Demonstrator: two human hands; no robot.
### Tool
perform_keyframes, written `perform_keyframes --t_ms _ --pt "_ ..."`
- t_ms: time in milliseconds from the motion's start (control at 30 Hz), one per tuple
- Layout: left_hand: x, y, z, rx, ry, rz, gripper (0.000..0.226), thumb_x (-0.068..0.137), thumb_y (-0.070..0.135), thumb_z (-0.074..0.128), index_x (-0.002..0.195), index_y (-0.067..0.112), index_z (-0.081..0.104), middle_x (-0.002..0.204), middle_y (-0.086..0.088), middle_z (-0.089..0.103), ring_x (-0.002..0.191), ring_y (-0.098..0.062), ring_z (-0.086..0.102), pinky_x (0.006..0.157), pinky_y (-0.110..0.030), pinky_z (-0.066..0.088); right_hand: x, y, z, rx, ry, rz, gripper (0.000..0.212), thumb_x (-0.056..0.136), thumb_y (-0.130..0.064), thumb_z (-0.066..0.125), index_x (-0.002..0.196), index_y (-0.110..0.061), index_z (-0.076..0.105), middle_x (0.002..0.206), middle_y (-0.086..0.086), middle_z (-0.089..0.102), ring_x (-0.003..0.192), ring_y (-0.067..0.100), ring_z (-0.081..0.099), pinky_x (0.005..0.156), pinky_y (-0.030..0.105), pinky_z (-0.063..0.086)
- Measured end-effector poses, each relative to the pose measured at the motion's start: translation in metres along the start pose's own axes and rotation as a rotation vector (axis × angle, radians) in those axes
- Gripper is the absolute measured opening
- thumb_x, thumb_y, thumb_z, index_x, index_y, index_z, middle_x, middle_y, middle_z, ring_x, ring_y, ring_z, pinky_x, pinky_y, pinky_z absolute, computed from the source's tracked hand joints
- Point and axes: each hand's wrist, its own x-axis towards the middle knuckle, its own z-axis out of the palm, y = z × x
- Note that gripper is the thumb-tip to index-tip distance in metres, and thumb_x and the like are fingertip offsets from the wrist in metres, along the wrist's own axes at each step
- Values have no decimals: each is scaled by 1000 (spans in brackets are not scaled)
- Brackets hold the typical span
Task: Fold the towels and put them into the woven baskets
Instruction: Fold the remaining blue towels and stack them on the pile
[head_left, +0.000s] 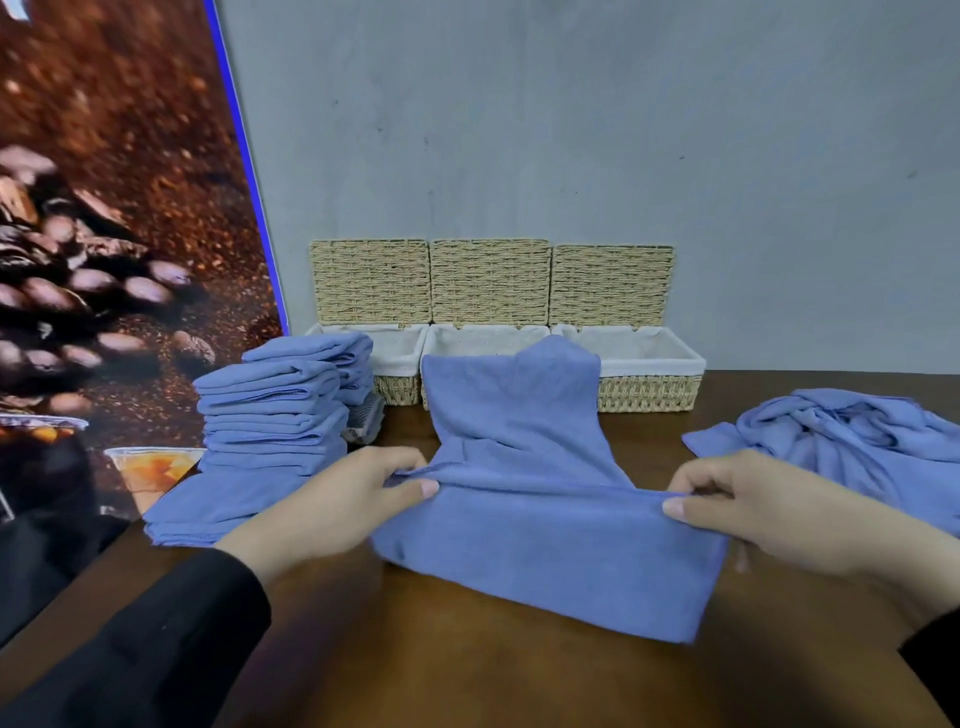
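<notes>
Hands at work over a dark brown wooden surface (467, 675): the left hand (337, 499) and right hand (769, 514) each pinch, thumb over curled fingers, one end of a raised crease in a blue microfibre towel (545, 545) lying at the centre of the scene. Its near half rests flat; its far half stands up toward 12 o'clock, draped against the middle of three lidded woven straw baskets with white cloth liners (649, 389), whose lids lean open against a grey wall (571, 130). The cloth looks light, soft and limp, likely to sag and slip out of line unless taken by its edges or corners and smoothed flat after each fold. At 9 o'clock sits a stack of folded blue towels (270, 415), touching the left basket; at 3 o'clock lies a crumpled heap of unfolded blue towels (841, 431). No towel appears inside a basket yet. A large coffee-bean poster (104, 234) fills the side from 9 to 11 o'clock.
</notes>
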Motion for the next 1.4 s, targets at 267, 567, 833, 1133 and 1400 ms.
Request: perform_keyframes --t_ms 267,567,833,1133,1400 --pt "64 29 -30 -543 93 -330 37 103 41 53 111 9 71 95 -12 70 78 -22 63 56 -31 55 70 -6 -15 642 330 6 29 104 -21 55 98 8 54 95 13 53 96 26 57 83 46 63" --pt "69 71 -79 -296 797 269 30 105 26 50 79 20 63 68 12 50 70 -2 51 72 -27 55 47 -45 -50 135 976 -447 12 105 -23 51 95 -25 57 69 -1 48 60 6 44 56 13 34" --pt "-29 -36 32 28 -136 211 56 96 68 44 91 22 76 106 22 72 106 1 64 96 -24 46 10 58 51 -148 -13 -255 25 101 -43 54 85 -26 63 76 -5 63 72 13 59 72 36 49" --pt "17 -36 68 324 -95 107 48 98 66 40 138 45 54 153 22 42 144 -2 33 119 -41 26 65 56 80 -120 95 -408 11 99 -37 61 103 -30 69 110 -18 64 112 5 60 97 29 46" --pt "50 -33 62 440 -71 98 47 99 60 36 91 27 69 99 12 67 98 -7 60 85 -35 36 86 60 86 -174 131 -438 20 99 -39 58 106 -27 71 108 -21 66 107 2 61 94 25 45"
